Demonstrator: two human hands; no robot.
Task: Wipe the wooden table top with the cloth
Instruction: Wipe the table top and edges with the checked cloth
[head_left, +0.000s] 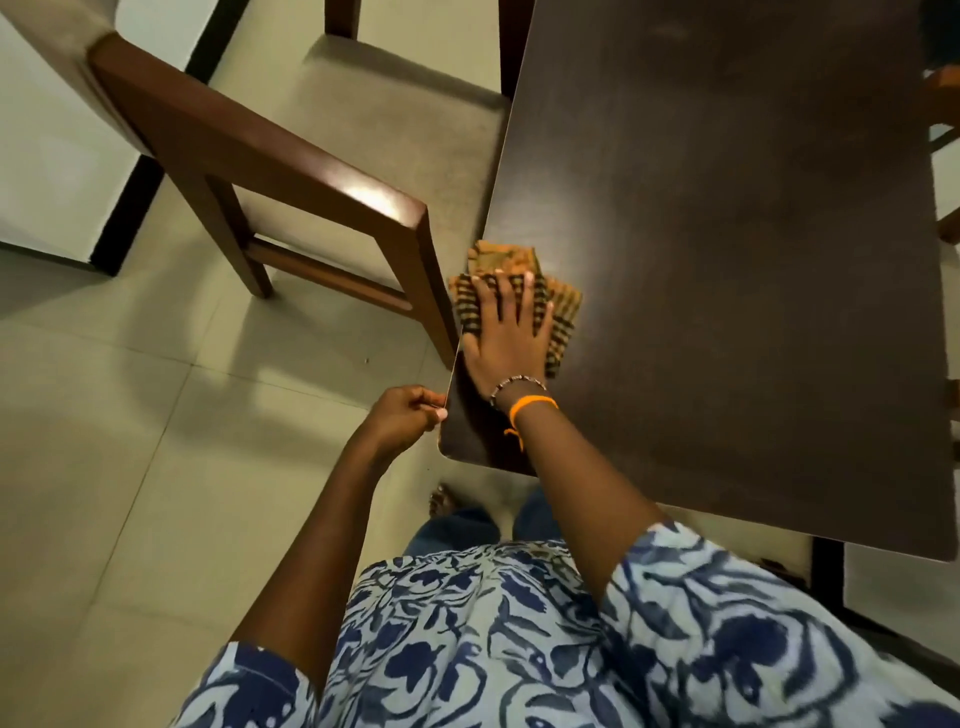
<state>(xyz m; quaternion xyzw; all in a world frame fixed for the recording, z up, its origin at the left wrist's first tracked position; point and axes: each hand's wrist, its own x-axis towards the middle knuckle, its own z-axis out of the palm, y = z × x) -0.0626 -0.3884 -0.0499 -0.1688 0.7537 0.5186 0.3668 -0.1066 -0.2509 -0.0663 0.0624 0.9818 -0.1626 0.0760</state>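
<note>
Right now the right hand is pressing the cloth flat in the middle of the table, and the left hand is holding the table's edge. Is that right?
Not quite. The head view shows the right hand pressing the cloth flat beside the table's left edge near the corner, not in the middle. The rest holds: the left hand is holding the table's edge.
</note>
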